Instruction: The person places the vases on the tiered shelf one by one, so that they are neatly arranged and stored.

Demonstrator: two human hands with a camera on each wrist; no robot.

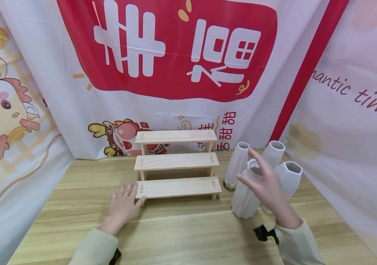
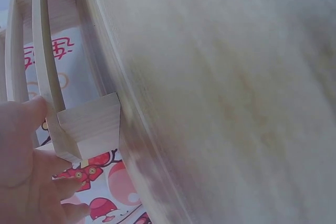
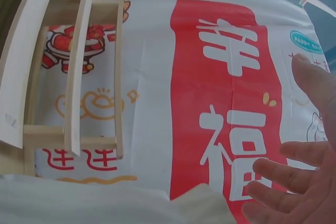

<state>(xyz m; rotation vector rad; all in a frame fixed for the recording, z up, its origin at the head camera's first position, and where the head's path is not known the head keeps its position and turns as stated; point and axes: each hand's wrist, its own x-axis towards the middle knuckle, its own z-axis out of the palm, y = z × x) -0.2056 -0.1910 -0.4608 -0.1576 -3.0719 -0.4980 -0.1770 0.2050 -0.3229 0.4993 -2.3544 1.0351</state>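
A three-step wooden display stand (image 1: pixel 178 187) stands on the table, its lowest step nearest me. My left hand (image 1: pixel 122 204) rests at the left end of that step, fingers extended, thumb at the front corner. The left wrist view shows the thumb (image 2: pixel 35 109) against the step's edge. Over the white vases at the right, my right hand (image 1: pixel 271 189) is raised with thumb and fingers apart and nothing between them. It partly covers a ribbed white vase (image 1: pixel 245 198). Straight spread fingers (image 3: pixel 281 174) also show in the right wrist view.
Behind the ribbed vase stand a slim white vase (image 1: pixel 235 169), a round-mouthed white vase (image 1: pixel 275 152) and a faceted white vase (image 1: pixel 289 176). A printed cloth backdrop (image 1: pixel 162 94) hangs behind the wooden table (image 1: pixel 182 235), with more cloth at both sides.
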